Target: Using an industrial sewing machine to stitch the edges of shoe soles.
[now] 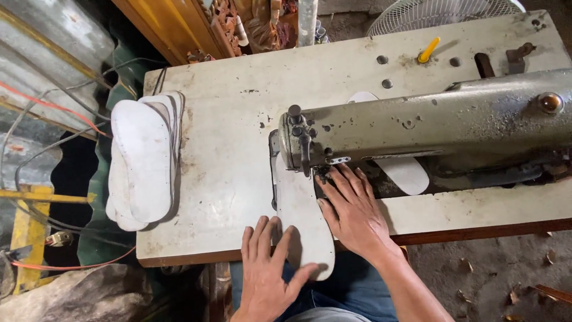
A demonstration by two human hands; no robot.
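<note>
The white, flat, sole-shaped insole piece [301, 217] lies on the worn pale counter [226, 179], its far end under the head of the old grey-green metal sewing machine [429, 128] and its near, rounded end hanging a little over the front edge of the counter.

In the head view, the left hand [266, 271] lies flat and spread, not clenched, with its fingers on the near-left part of the piece and on the counter edge beside it. It presses the piece down; it does not grip it. The right hand [353, 211] is also flat and relaxed, its fingertips [333, 179] just beside the needle area, on the right edge of the piece. The needle itself is hidden under the machine head, so I cannot tell whether it is down in the material.

As for progress, I judge that this piece is in the middle of being sewn: most of its length is on the near side of the needle, between the two hands. No stitch line can be seen at this size. Well apart, beyond the left hand, a stack of similar white sole-shaped pieces [143, 161] rests at the left end of the counter. Another white piece [408, 173] lies just past the right hand, under the machine arm. Whether those are finished or waiting, I cannot tell.
</note>
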